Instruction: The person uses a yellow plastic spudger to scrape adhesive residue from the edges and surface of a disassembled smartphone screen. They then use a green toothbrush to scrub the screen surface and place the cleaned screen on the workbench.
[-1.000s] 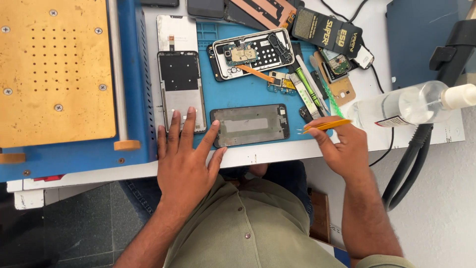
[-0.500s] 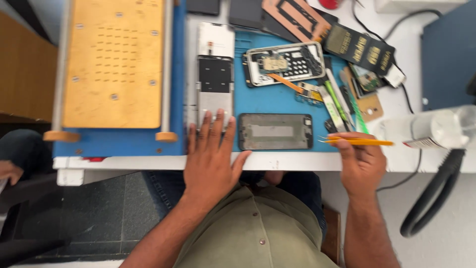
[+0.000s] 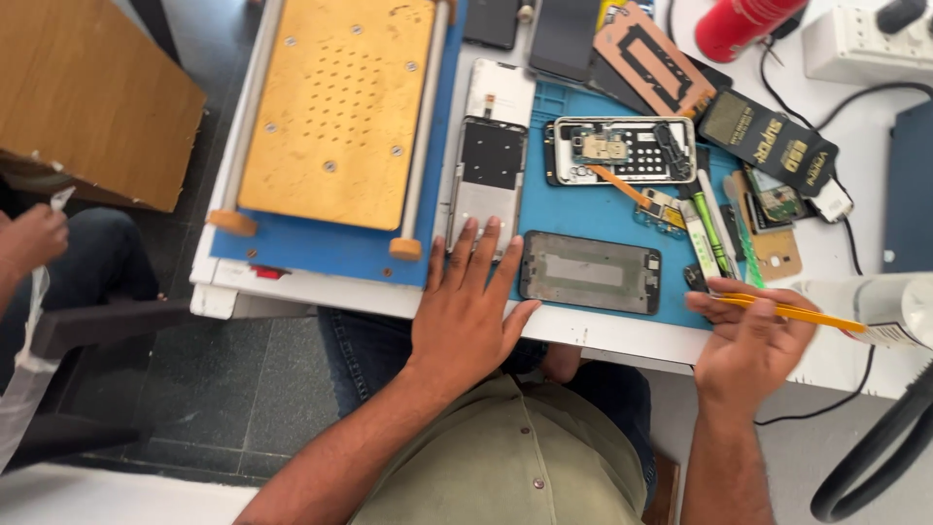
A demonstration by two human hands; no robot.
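My left hand (image 3: 469,309) lies flat, fingers apart, on the front edge of the blue work mat (image 3: 593,209), its fingertips touching the lower end of a white phone frame (image 3: 489,180). Just right of it lies a dark phone frame (image 3: 590,271). My right hand (image 3: 750,342) holds a thin yellow tool (image 3: 792,314) level at the table's front right edge. An opened phone with its circuit board showing (image 3: 622,149) rests farther back on the mat.
A yellow perforated plate on a blue machine (image 3: 335,107) fills the left. Tweezers and green tools (image 3: 714,233), a black battery (image 3: 768,141), a red can (image 3: 743,24), a white power strip (image 3: 865,39) and cables crowd the right. Another person's hand (image 3: 29,243) is at far left.
The view has swung left and pulled back, so the bench sits farther right. My left hand stays flat on the mat. My right hand keeps the yellow tool, now held lower.
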